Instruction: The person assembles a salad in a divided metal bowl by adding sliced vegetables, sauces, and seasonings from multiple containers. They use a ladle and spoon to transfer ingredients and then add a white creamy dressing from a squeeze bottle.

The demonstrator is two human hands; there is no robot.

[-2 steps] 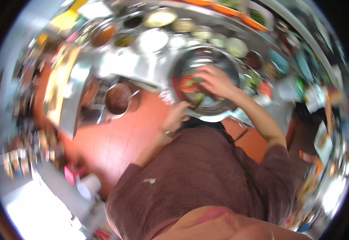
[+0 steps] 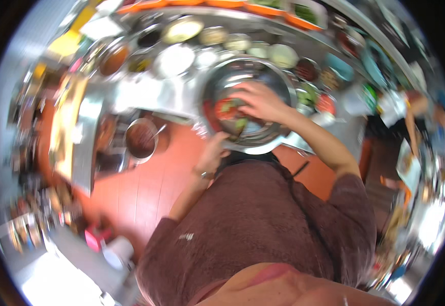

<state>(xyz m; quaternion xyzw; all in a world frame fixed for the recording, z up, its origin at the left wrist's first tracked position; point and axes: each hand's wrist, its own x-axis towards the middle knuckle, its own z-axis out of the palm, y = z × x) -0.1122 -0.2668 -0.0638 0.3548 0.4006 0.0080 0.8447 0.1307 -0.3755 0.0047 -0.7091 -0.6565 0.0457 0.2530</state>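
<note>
A large metal bowl [image 2: 259,146] is in front of me at the counter's near edge, with red and green food pieces [image 2: 226,109] along its left side. My left hand [image 2: 214,154] holds the bowl's near-left rim, its thumb on the rim and the other fingers partly hidden. Inside the bowl, my right hand [image 2: 261,103] is over the food with its fingers stretched out and a little apart. I make out nothing held in it. Blur hides whether its fingertips touch the food.
Behind the bowl, several small bowls [image 2: 238,42] of ingredients line the steel counter [image 2: 136,86]. To the left, a pot [image 2: 142,141] with brown contents and a spoon stands low over the orange floor [image 2: 153,186]. Another person's arm [image 2: 412,127] shows at far right.
The whole view has shifted, so the bowl and both hands appear slightly further left. My left hand stays on the rim and my right hand stays inside the bowl.
</note>
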